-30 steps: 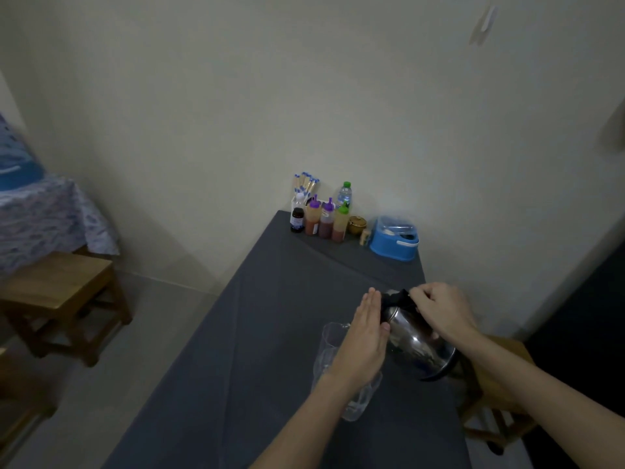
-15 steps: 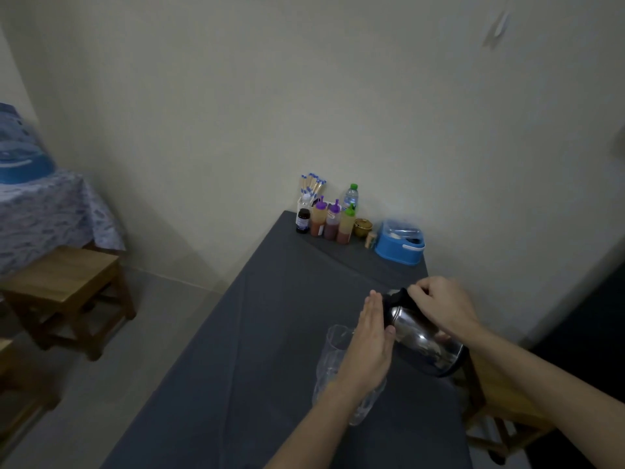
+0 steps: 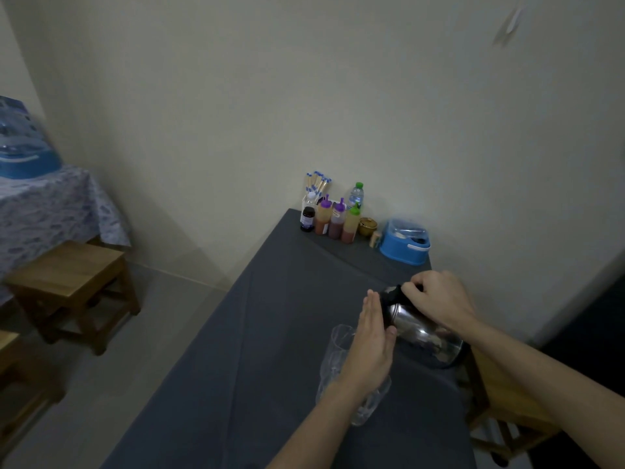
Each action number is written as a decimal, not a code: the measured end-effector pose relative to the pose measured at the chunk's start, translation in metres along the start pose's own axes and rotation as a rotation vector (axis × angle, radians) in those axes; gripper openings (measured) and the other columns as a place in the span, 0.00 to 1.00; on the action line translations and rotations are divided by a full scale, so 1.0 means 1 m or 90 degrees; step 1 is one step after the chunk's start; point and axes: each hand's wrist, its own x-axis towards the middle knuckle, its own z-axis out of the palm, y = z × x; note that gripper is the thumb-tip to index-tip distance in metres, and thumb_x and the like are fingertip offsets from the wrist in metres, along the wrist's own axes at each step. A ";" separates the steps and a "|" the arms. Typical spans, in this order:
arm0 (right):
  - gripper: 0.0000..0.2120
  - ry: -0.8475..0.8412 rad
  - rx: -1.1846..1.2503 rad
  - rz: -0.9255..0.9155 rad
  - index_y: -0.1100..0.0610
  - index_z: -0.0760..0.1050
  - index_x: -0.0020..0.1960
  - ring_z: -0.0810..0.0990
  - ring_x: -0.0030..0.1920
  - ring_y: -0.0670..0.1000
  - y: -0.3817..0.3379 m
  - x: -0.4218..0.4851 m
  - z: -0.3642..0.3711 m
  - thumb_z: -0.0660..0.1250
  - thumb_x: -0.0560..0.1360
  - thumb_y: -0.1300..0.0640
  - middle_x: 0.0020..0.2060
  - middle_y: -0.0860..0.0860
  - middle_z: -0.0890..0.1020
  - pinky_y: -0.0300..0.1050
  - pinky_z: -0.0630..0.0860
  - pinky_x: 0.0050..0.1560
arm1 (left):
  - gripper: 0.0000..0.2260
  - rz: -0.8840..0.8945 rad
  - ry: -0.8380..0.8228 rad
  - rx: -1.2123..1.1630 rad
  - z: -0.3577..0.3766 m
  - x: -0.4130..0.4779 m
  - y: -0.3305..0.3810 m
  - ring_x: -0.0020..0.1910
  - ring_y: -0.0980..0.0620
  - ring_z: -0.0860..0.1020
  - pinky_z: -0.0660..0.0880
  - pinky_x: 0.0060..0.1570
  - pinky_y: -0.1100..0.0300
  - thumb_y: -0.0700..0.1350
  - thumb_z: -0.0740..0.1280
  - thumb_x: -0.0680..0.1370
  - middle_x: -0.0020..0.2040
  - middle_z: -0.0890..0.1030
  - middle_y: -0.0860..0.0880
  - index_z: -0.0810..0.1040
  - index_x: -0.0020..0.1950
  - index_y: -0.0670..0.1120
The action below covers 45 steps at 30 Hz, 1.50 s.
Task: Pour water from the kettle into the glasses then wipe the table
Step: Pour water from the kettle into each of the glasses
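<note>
A shiny steel kettle [image 3: 422,330] with a black top is tilted left over the dark grey table [image 3: 270,333], its spout end toward clear glasses [image 3: 338,346] standing near the table's right side. My right hand [image 3: 436,299] grips the kettle's black top and handle. My left hand [image 3: 370,350] is flat with its fingers straight, over the glasses and touching the kettle's side near the spout. It hides most of the glasses; a lower glass part [image 3: 370,404] shows under my wrist. I cannot make out a stream of water.
Sauce bottles [image 3: 334,221], a water bottle [image 3: 355,194], a chopstick holder [image 3: 316,187] and a blue container [image 3: 404,243] stand at the table's far end by the wall. Wooden stools stand at the left [image 3: 71,279] and right [image 3: 500,397].
My hands and the kettle have kept almost the same pose. The kettle stays tilted toward the glasses, and the view has shifted slightly.
</note>
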 end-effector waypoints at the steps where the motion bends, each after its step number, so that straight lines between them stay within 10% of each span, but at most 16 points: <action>1: 0.18 -0.003 -0.004 -0.001 0.56 0.78 0.30 0.77 0.28 0.47 0.000 0.001 0.000 0.62 0.74 0.49 0.24 0.49 0.78 0.50 0.78 0.35 | 0.28 -0.001 0.002 -0.001 0.000 0.000 0.000 0.76 0.58 0.38 0.42 0.75 0.60 0.47 0.50 0.84 0.78 0.38 0.52 0.36 0.77 0.47; 27: 0.18 0.009 -0.062 -0.071 0.54 0.74 0.28 0.75 0.25 0.47 -0.003 0.006 0.010 0.60 0.73 0.47 0.22 0.49 0.77 0.47 0.77 0.30 | 0.29 -0.006 0.033 -0.037 0.004 -0.002 -0.010 0.76 0.60 0.39 0.42 0.74 0.63 0.48 0.52 0.84 0.77 0.36 0.55 0.35 0.76 0.49; 45: 0.18 0.017 -0.139 -0.154 0.50 0.64 0.26 0.64 0.21 0.42 -0.027 0.003 0.001 0.61 0.74 0.52 0.20 0.45 0.67 0.38 0.56 0.24 | 0.29 -0.014 0.064 -0.064 0.005 -0.009 -0.017 0.77 0.60 0.40 0.50 0.76 0.52 0.47 0.52 0.84 0.77 0.34 0.58 0.31 0.72 0.56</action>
